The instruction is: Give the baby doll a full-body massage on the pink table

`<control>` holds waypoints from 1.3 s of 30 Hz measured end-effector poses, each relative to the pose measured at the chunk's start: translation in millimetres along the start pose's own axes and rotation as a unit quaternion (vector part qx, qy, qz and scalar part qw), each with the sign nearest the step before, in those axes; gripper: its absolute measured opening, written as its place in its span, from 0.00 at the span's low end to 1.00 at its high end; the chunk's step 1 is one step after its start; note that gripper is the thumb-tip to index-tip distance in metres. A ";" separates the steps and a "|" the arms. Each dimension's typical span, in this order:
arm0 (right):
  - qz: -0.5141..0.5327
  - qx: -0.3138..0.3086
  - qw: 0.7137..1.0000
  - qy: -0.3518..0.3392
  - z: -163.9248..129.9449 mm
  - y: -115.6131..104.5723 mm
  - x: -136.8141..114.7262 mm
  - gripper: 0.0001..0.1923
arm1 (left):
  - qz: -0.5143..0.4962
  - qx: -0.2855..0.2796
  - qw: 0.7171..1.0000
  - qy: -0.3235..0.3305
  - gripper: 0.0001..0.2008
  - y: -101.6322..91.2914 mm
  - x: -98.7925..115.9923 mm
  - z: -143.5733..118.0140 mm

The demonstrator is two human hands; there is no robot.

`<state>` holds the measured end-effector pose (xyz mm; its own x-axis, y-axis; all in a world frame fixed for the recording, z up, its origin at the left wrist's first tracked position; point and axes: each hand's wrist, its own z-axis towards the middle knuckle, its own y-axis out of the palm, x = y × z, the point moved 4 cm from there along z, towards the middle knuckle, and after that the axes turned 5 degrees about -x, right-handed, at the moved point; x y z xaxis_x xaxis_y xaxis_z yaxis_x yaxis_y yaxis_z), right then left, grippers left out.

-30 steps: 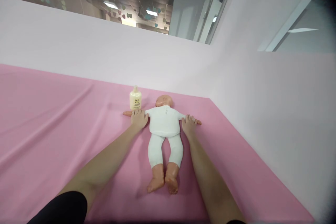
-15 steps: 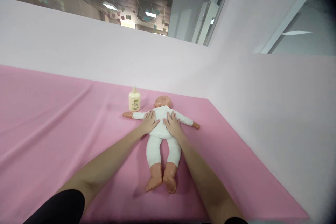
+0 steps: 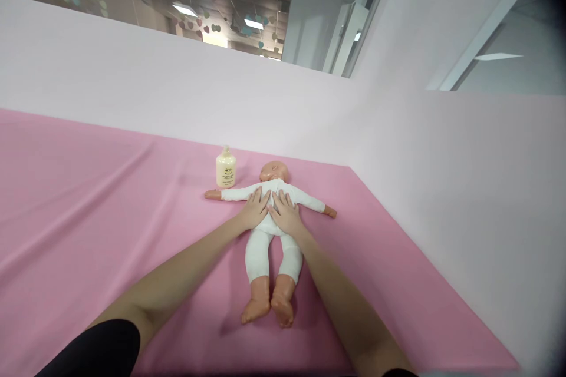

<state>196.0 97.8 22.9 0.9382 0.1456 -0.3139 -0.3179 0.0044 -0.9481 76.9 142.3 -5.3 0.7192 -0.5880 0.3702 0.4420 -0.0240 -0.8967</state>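
Observation:
A baby doll (image 3: 269, 225) in a white body suit lies on its back, arms spread out and bare feet toward me. My left hand (image 3: 256, 210) rests flat on the left side of the doll's torso, fingers spread. On the other side of the torso lies my right hand (image 3: 285, 213), also flat with its fingers apart. The two hands are close together over the middle of the belly, thumbs nearly meeting. A cream-coloured pump bottle (image 3: 226, 169) with a dark printed label stands upright just beyond the doll's outstretched arm on the left.
A pink sheet (image 3: 110, 206) with a few long creases covers the surface under the doll. White walls (image 3: 212, 91) rise behind it and along the right. Above the back wall, a window (image 3: 212, 6) shows ceiling lights and hanging heart shapes.
Both hands have slid inward across the doll's torso, toward each other. The doll's feet have shifted slightly to the left. The bottle stands where it was.

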 end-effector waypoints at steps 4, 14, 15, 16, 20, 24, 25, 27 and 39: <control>0.006 0.002 1.000 0.001 -1.4 -1.8 0.3 0.28 | 0.005 0.007 1.000 0.001 0.26 -2.7 3.2 -0.9; 0.072 0.041 0.996 -0.032 -5.5 -14.8 1.3 0.19 | 0.026 0.045 0.998 -0.026 0.21 -16.1 5.0 -2.2; 0.079 0.043 0.995 -0.035 -4.5 -15.6 2.4 0.18 | 0.030 0.050 0.998 -0.032 0.20 -18.0 6.0 -2.3; 0.085 0.044 0.995 -0.036 -3.1 -16.2 3.7 0.18 | 0.032 0.055 0.997 -0.040 0.18 -20.0 7.1 -2.4; 0.096 0.055 0.992 -0.055 3.4 -15.7 7.8 0.14 | 0.048 0.082 0.993 -0.067 0.14 -26.1 12.1 -3.7; 0.099 0.098 0.989 -0.056 7.4 -12.5 13.8 0.16 | 0.064 0.099 0.993 -0.016 0.21 -24.8 16.5 -3.2; 0.095 0.107 0.988 -0.050 8.3 -11.3 16.4 0.19 | 0.062 0.086 0.994 0.008 0.23 -22.0 16.6 -2.0; 0.086 0.098 0.991 -0.033 11.8 -7.1 23.0 0.26 | 0.053 0.043 0.997 0.040 0.26 -15.3 13.7 1.6; 0.092 0.066 0.994 0.004 32.6 9.4 74.1 0.29 | 0.028 0.062 0.997 -0.037 0.25 -12.2 -17.0 8.1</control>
<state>258.1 140.9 -7.6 0.8631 0.1480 -0.4829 -0.4995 0.1081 -0.8596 63.6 159.1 1.3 0.7806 -0.5234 0.3416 0.4593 0.1099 -0.8814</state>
